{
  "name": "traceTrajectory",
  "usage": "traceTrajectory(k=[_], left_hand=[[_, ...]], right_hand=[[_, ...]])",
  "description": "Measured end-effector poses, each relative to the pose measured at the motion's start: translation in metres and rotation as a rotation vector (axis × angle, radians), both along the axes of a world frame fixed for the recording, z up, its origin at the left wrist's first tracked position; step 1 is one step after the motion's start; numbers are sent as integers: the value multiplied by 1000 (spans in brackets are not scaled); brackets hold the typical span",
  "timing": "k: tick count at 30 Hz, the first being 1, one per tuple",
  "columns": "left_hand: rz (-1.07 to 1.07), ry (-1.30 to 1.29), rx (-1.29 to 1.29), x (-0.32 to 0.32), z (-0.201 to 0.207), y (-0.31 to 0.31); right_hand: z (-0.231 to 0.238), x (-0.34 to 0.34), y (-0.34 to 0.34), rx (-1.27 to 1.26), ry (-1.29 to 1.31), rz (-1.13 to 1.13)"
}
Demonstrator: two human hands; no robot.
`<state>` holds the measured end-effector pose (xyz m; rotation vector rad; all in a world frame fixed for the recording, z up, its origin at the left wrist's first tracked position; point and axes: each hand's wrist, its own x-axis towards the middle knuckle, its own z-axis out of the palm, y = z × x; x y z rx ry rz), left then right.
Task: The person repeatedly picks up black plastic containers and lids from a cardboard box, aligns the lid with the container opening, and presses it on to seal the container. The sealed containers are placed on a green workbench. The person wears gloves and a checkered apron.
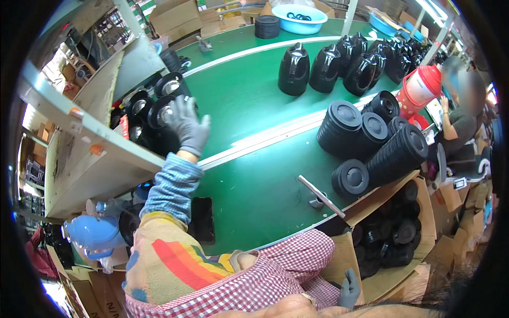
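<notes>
Several black vessels with shiny mouths (159,114) sit clustered just beyond the left hand (190,127), whose gloved fingers spread loosely over the nearest one; contact is unclear. Wrapping one body squarely would likely avoid knocking its neighbours. A carton (339,259) stands beside the right hand (349,289), whose hold cannot be told.

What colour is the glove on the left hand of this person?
The glove on the left hand is grey, best seen in the head view.
</notes>
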<state>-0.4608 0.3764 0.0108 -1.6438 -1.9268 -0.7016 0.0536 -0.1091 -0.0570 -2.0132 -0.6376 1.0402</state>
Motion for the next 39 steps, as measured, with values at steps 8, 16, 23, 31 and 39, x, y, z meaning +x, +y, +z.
traceTrajectory(k=[8, 16, 23, 31, 39], left_hand=[[305, -360, -102, -95, -31, -20], [-800, -458, 14, 51, 78, -133], [-1777, -600, -564, 216, 103, -231], [-2078, -731, -1690, 302, -45, -317], [-2120, -485, -1746, 326, -32, -331]], right_hand=[[21, -9, 14, 291, -206, 280], [67, -4, -59, 342, -286, 109], [126, -32, -85, 467, -575, 175], [118, -62, -107, 564, -635, 123], [80, -37, -75, 287, -474, 508]])
